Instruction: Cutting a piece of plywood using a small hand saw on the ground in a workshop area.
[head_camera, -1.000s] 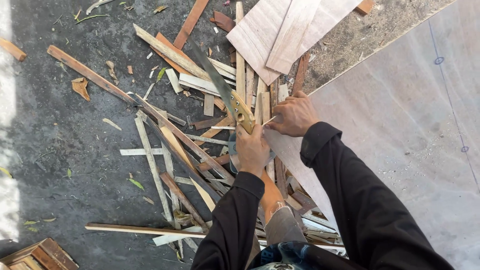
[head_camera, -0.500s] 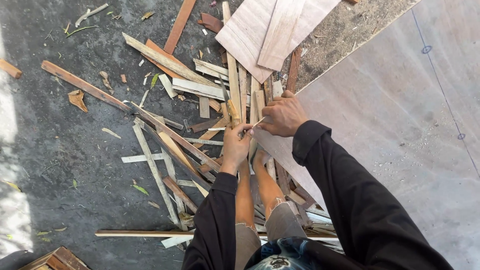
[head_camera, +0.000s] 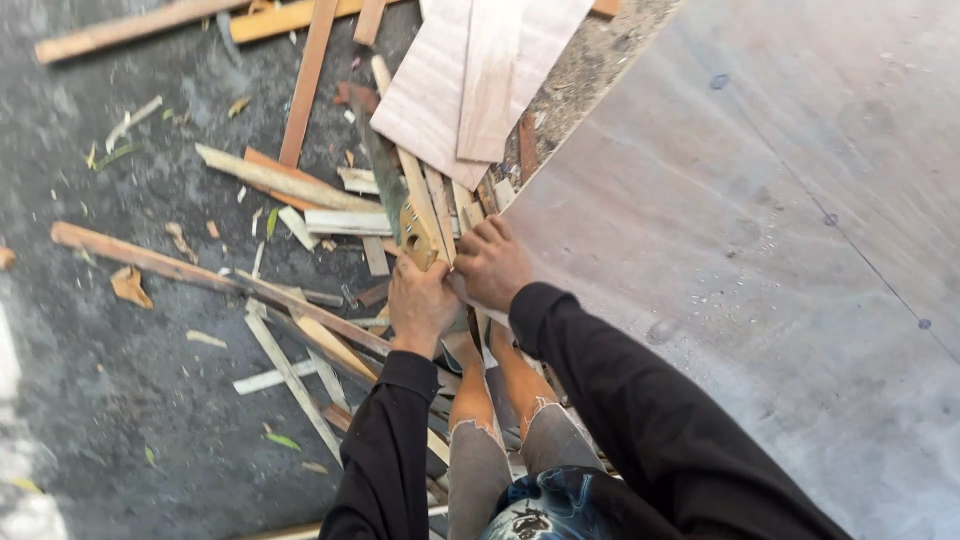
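Note:
My left hand (head_camera: 420, 305) grips the wooden handle of a hand saw (head_camera: 392, 195). Its dark blade points away from me over a pile of wood strips (head_camera: 350, 225). My right hand (head_camera: 490, 262) sits just right of the handle. Its fingers are closed on a thin wood strip (head_camera: 432, 205) at the edge of a large grey plywood sheet (head_camera: 760, 250). The two hands almost touch. My bare legs and torn shorts show below them.
Offcuts, laths and chips (head_camera: 290, 180) are scattered over the dark floor (head_camera: 120, 400) on the left. Several pale boards (head_camera: 470, 80) lie stacked at the top. The big plywood sheet fills the right side.
Both hands have come closer together at the plywood edge. The saw, hard to make out half a second ago, now shows clearly in my left hand. The view has shifted.

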